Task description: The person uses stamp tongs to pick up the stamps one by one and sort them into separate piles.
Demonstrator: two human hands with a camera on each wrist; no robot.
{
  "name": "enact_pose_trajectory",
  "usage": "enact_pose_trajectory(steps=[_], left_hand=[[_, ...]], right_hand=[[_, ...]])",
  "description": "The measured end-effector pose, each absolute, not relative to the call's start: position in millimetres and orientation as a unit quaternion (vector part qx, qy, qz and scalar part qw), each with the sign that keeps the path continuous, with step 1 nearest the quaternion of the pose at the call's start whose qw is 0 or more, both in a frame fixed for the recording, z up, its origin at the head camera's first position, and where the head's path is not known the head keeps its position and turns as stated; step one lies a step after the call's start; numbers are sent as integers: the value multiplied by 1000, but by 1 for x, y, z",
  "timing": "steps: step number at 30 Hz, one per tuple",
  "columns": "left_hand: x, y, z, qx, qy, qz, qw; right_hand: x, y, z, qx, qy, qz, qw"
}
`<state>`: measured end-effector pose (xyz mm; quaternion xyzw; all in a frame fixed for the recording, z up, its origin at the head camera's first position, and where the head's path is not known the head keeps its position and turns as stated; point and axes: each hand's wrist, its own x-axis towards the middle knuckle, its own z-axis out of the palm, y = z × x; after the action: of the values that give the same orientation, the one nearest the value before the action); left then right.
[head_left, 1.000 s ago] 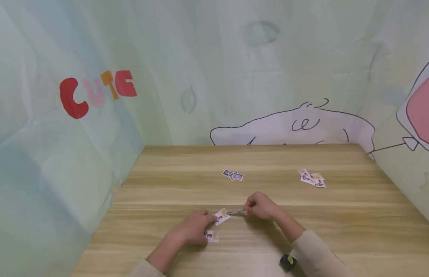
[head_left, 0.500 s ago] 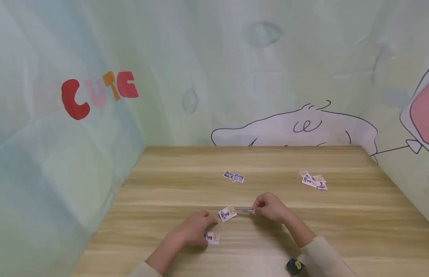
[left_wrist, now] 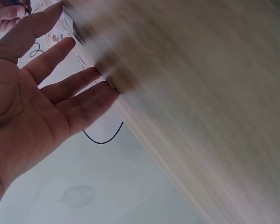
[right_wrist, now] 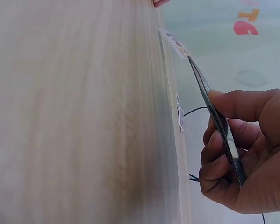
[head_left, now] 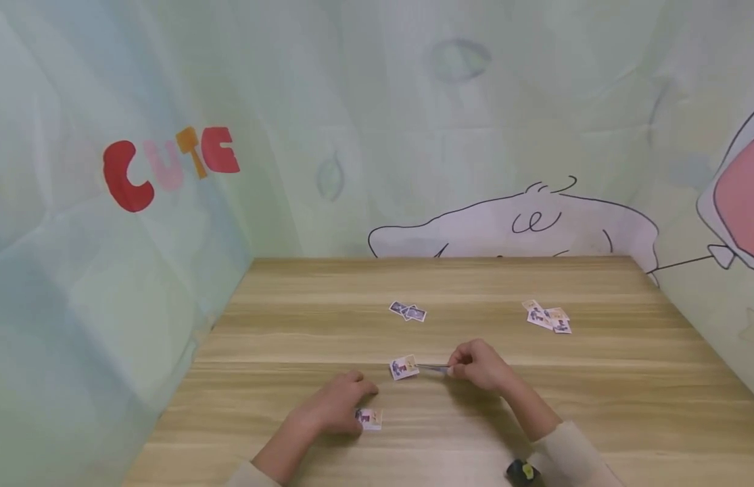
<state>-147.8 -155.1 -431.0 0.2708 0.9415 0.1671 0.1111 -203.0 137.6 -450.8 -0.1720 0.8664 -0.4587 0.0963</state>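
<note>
My right hand (head_left: 481, 365) pinches metal tweezers (right_wrist: 219, 121) between thumb and fingers. The tweezers' tips grip the edge of a small printed stamp (head_left: 404, 367), which the right wrist view shows lifted off the table. Lower left, my left hand (head_left: 335, 406) rests on the tabletop with fingers spread and loosely bent. Beside its thumb lies another stamp (head_left: 370, 419), or a small stack of them, partly covered by the hand. In the left wrist view the left palm (left_wrist: 32, 102) holds nothing.
Several overlapping dark stamps (head_left: 416, 314) lie farther back in the middle. Another group of light stamps (head_left: 539, 316) is at the back right. A black object with a yellow mark (head_left: 523, 472) sits at the right sleeve. A printed curtain (head_left: 328, 101) encloses the wooden table (head_left: 279, 338).
The right hand has moved right and slightly away with the tweezers, carrying the stamp off from the left fingertips. The left hand has stayed nearly in place.
</note>
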Motion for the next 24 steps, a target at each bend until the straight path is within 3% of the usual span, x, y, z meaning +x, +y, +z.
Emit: enact_pose_trajectory(steps=[10,24], left_hand=[[-131,-157,-429,277,941,159,108],[-109,-164,-425,300,934,154,120]], right_hand=[[-196,155,-450,-151,878,-451,58],[-190,191,-448,-89,882,-459,53]])
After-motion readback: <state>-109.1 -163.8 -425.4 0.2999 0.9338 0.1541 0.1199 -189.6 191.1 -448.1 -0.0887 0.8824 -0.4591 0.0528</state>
